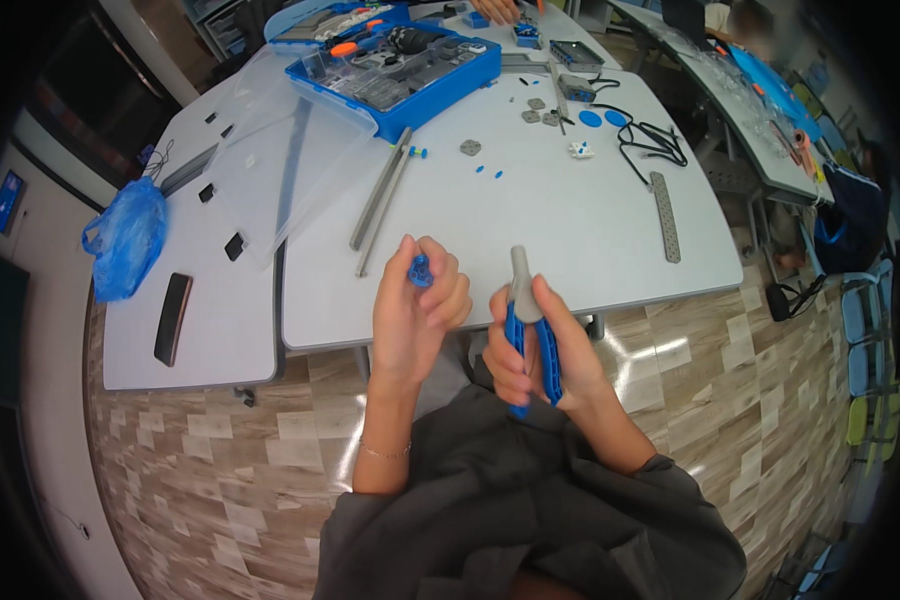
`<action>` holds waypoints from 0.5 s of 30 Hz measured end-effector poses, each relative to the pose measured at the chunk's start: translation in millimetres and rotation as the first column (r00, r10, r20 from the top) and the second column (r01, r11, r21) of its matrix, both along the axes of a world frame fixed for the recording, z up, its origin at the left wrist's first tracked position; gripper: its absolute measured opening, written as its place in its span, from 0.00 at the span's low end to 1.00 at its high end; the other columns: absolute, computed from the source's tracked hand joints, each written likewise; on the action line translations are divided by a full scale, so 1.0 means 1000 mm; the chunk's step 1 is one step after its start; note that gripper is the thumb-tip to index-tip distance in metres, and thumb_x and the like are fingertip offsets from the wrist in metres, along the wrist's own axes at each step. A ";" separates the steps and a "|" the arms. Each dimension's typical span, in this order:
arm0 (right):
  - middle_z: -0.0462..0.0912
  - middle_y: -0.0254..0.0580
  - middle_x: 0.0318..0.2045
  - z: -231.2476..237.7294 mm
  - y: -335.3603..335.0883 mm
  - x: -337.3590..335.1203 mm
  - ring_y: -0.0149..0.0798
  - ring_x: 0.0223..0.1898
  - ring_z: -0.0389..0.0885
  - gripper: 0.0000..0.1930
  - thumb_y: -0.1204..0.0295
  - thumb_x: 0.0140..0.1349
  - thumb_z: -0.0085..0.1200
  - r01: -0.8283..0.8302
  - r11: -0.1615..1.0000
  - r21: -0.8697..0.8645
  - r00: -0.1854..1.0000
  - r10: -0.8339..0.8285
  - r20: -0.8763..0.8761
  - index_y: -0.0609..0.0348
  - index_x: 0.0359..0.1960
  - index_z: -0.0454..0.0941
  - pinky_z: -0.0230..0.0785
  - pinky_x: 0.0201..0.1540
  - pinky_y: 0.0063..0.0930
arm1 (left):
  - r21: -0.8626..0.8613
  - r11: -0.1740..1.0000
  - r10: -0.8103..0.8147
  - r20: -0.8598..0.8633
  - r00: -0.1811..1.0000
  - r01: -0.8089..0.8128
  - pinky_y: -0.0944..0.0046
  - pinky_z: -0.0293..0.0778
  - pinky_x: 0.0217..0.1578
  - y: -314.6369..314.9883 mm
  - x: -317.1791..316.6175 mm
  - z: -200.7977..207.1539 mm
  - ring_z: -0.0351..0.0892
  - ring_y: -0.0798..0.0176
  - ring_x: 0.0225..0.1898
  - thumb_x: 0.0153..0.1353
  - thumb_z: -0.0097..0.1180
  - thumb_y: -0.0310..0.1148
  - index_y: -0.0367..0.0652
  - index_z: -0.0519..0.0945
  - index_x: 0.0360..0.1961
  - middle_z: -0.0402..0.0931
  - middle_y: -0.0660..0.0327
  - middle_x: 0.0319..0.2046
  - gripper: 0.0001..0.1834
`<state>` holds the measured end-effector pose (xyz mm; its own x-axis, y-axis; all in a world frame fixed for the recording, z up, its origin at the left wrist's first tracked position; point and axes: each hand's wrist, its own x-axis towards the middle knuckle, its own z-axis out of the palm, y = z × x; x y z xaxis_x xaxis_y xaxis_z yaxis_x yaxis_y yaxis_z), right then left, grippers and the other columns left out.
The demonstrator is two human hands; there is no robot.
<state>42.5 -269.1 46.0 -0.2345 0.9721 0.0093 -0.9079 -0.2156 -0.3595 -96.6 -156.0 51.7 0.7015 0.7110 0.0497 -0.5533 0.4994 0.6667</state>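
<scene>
Closed fingers of my left hand (417, 310) pinch a small blue plastic piece (420, 270) just over the table's near edge. Beside it, my right hand (560, 350) is wrapped round a pair of pliers (519, 285) with grey jaws and blue handles. The jaws point away from me, and the handles stand somewhat apart. A short gap separates the pliers from the blue piece. Beyond my left hand, two long grey bars (378, 195) lie on the white table (530, 220), with a small blue and yellow-green part (417, 153) at their far end.
A blue parts case (440, 85) stands at the back, its clear lid (305, 160) to the left. On the right lie a perforated grey strip (665, 218) and black cable (660, 140). A phone (173, 318) and blue plastic bag (130, 235) rest left. Another person's hand (495, 10) shows far back.
</scene>
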 end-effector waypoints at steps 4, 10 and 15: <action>0.76 0.43 0.32 0.002 0.022 0.002 0.42 0.39 0.76 0.23 0.46 0.74 0.36 0.259 0.961 -0.100 0.966 -0.256 0.045 0.53 0.45 0.70 0.71 0.46 0.42 | 0.003 0.996 0.086 -0.088 0.992 -0.086 0.73 0.55 0.23 -0.008 0.006 -0.006 0.55 0.74 0.19 0.76 0.33 0.44 0.45 0.66 0.34 0.55 0.69 0.18 0.17; 0.74 0.39 0.38 -0.008 0.047 0.012 0.41 0.45 0.73 0.21 0.48 0.74 0.38 0.193 0.981 0.026 0.944 -0.178 -0.278 0.51 0.46 0.70 0.69 0.50 0.40 | 0.084 0.995 0.069 -0.149 0.986 -0.057 0.69 0.56 0.26 -0.013 0.005 -0.011 0.56 0.71 0.20 0.75 0.35 0.44 0.44 0.68 0.36 0.57 0.69 0.19 0.17; 0.73 0.37 0.39 -0.023 0.052 0.013 0.34 0.42 0.70 0.16 0.54 0.75 0.43 0.232 0.971 -0.047 0.921 -0.235 -0.310 0.54 0.45 0.70 0.67 0.46 0.30 | 0.165 0.984 0.095 -0.186 0.978 -0.064 0.69 0.57 0.25 -0.013 0.008 -0.017 0.56 0.71 0.20 0.76 0.35 0.43 0.42 0.68 0.35 0.58 0.68 0.19 0.17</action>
<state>55.9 -216.7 23.0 0.0127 0.9993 0.0355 -0.9987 0.0145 -0.0492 -88.9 -168.8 34.2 0.6502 0.7590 0.0347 -0.4406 0.3394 0.8311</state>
